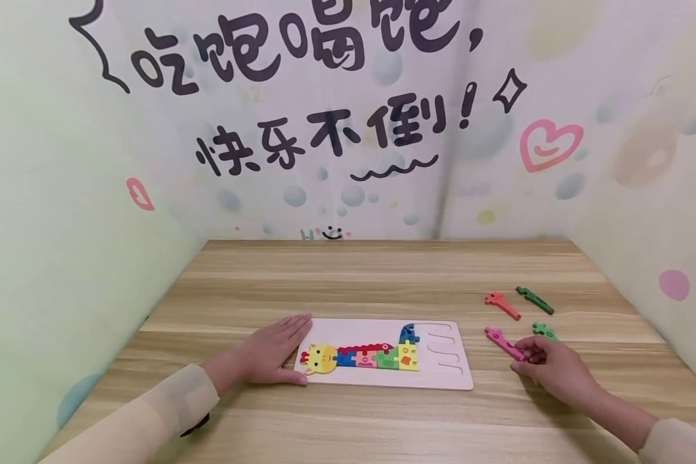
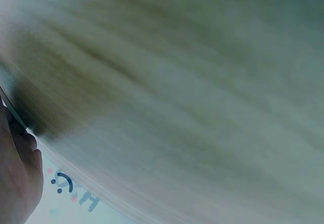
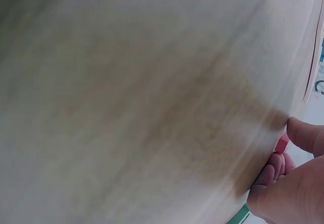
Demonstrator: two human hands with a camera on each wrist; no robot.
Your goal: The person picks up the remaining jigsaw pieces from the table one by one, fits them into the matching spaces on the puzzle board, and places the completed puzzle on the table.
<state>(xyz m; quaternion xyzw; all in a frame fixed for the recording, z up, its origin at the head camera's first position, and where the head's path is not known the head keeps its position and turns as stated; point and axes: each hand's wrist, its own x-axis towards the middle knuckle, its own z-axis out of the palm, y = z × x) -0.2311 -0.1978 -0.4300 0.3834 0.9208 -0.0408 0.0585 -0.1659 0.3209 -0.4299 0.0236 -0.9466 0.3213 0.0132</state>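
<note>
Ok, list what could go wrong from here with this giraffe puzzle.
The right hand, pinching one end of the pink piece, could bump the light green piece beside it. The pink piece might be tried against the wrong outline, since several on the board look alike. The board could slide if the left hand at its edge shifts.

"Where's the board [image 1: 354,330]?"
"On the table [image 1: 348,425]. The left hand [image 1: 274,351] is at its nine o'clock."
"And the four loose bits [image 1: 503,305]?"
"Round its two and three o'clock. The right hand [image 1: 557,370] touches one at three."
</note>
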